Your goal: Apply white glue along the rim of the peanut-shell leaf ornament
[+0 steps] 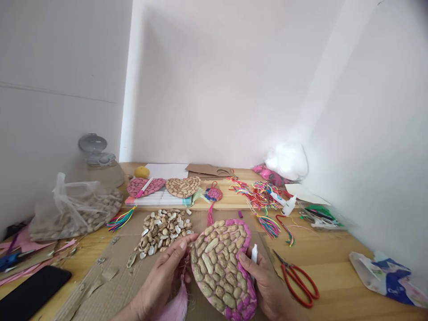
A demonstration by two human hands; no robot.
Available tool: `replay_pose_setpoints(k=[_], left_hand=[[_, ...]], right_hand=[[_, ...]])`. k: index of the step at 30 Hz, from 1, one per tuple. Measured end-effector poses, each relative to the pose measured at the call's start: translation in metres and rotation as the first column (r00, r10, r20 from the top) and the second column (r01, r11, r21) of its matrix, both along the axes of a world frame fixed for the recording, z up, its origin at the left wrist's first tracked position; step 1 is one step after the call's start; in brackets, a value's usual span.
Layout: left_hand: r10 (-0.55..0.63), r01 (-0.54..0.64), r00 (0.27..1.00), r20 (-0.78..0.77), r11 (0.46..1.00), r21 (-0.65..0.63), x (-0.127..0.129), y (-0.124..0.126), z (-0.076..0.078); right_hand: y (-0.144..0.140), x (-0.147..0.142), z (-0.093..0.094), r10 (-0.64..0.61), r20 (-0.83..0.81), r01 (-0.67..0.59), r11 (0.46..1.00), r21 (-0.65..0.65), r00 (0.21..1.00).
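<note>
as hands (214, 276) grip peanut heart (222, 267)

Peanut-shell piece (222, 267) cut off below

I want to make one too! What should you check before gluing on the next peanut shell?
1. Left hand steadies the peanut heart: ok.
2. Right hand holds the glue tube: ok.
3. Tube cap off: cannot tell.
4. Loose shell pile close by: ok.
5. Red scissors lying clear of both hands: ok.
6. Bare gap left on the heart: cannot tell.
</note>
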State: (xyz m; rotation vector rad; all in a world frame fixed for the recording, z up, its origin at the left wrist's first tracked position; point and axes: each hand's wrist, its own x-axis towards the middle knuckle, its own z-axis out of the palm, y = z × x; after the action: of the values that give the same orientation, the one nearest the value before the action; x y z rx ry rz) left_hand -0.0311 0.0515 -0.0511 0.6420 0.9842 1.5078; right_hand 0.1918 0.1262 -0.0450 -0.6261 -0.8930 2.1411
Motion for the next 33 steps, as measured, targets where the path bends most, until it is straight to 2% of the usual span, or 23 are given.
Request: replay_pose_setpoints(k=[4,6,8,13,16,21,25,30,33], left_hand=[[-0.179,0.175,0.979,0.101,0.983,0.051,0.009,-0.005,0.001],[-0.223,0.214,0.962,0.156,0.974,0.069,0.014,-0.007,0.003],[-0.211,0.202,0.954,0.211,0.977,0.065,0.020,-0.008,0.004],[-0.076,0.089,0.925,0.372,0.996,-0.018,0.033,-0.012,0.009],[-0.070,0.077,0.916,0.396,0.997,0.000,0.038,-0.013,0.011],[-0.147,0.136,0.927,0.346,0.989,0.054,0.036,-0.013,0.009],[-0.109,0.106,0.955,0.276,0.994,0.024,0.028,-0.010,0.005],[-0.124,0.124,0.990,0.064,0.992,0.000,0.014,-0.004,0.000],[-0.176,0.176,0.982,-0.074,0.984,-0.016,0.008,-0.003,0.002]], right_hand=[[-0.001,-0.001,-0.002,0.015,0.033,-0.017,0.998,0.061,0.999],[-0.002,-0.002,-0.003,0.034,0.057,-0.039,0.995,0.089,0.998],[-0.003,-0.002,-0.004,0.042,0.088,-0.052,0.992,0.113,0.995],[0.000,-0.001,-0.009,0.012,0.166,-0.037,0.988,0.150,0.986],[-0.001,-0.002,-0.008,0.008,0.179,-0.035,0.989,0.147,0.984],[-0.005,-0.004,0.003,0.019,0.203,-0.051,0.987,0.151,0.979],[-0.004,-0.004,0.005,0.026,0.182,-0.044,0.994,0.097,0.983],[0.003,-0.001,0.005,-0.068,0.120,0.078,0.994,-0.080,0.990],[0.006,0.002,0.010,-0.096,0.109,0.109,0.987,-0.115,0.989]])
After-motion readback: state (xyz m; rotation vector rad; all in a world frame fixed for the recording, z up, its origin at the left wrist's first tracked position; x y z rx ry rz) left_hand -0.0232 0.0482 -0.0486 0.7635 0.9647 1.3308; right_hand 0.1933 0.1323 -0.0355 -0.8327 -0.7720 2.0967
